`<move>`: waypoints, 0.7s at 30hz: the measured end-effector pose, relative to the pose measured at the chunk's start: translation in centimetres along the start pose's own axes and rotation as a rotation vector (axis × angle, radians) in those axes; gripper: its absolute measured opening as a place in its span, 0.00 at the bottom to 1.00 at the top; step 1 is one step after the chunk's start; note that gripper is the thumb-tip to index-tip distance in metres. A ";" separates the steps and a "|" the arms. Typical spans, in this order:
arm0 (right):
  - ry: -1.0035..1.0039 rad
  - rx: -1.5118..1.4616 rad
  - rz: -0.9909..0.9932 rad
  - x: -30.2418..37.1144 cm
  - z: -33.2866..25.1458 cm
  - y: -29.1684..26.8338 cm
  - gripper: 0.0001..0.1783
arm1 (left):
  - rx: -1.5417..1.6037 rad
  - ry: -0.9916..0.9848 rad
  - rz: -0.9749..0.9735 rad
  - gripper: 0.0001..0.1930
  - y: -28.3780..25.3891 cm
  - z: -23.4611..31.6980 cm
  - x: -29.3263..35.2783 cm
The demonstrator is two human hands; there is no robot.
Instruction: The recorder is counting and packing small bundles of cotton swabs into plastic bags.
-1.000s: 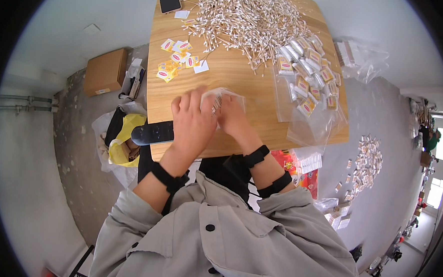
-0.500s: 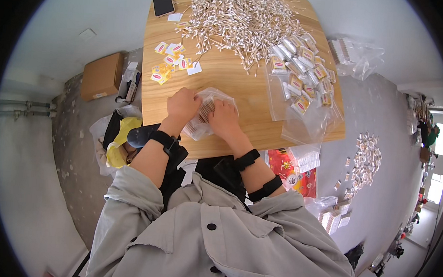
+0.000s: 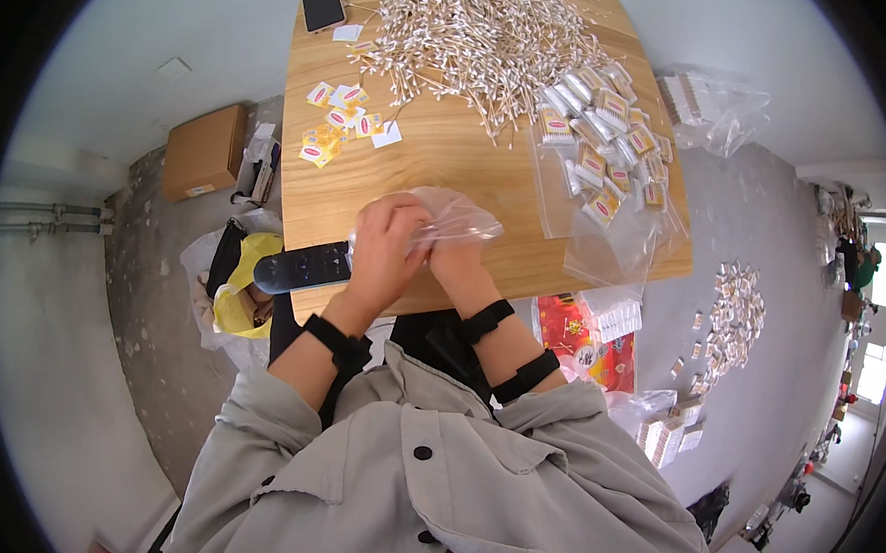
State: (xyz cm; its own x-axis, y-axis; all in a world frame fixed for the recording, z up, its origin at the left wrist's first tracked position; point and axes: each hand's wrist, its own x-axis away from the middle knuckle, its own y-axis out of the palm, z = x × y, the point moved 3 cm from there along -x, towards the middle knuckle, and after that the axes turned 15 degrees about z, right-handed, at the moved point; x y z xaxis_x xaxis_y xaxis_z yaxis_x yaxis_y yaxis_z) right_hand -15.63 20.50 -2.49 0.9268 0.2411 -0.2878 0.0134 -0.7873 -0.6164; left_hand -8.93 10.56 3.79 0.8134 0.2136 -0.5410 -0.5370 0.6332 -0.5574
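My left hand [image 3: 384, 248] and my right hand [image 3: 456, 262] meet at the near edge of a wooden table [image 3: 469, 168]. Both grip a small clear plastic bag [image 3: 456, 215], which bulges up between the fingers. What is inside the bag is hidden. A big heap of cotton swabs [image 3: 476, 33] covers the far part of the table. To the right lie several filled small packets [image 3: 601, 135] on clear plastic sheets. A cluster of yellow and white stickers [image 3: 341, 126] lies at the left.
A black phone [image 3: 324, 6] sits at the far left corner. A dark flat object [image 3: 301, 267] juts past the table's near left edge. On the floor are a cardboard box [image 3: 203, 150], a yellow bag [image 3: 237, 286], a red package [image 3: 585, 344] and scattered packets [image 3: 732, 312].
Both hands have shifted slightly right along the near edge, and the clear bag is now lifted and puffed up between them.
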 end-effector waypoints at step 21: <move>-0.020 0.089 0.023 0.2 -0.5 0.4 0.21 | -0.162 -0.372 -0.007 0.40 -1.2 -3.7 5.0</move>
State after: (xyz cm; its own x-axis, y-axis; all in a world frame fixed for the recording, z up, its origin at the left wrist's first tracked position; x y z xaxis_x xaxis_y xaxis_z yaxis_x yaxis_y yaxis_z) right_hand -15.20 19.95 -2.42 0.9188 0.2355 -0.3166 -0.0419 -0.7396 -0.6717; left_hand -5.06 8.07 -0.54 0.8266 0.4834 -0.2882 -0.5352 0.5164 -0.6686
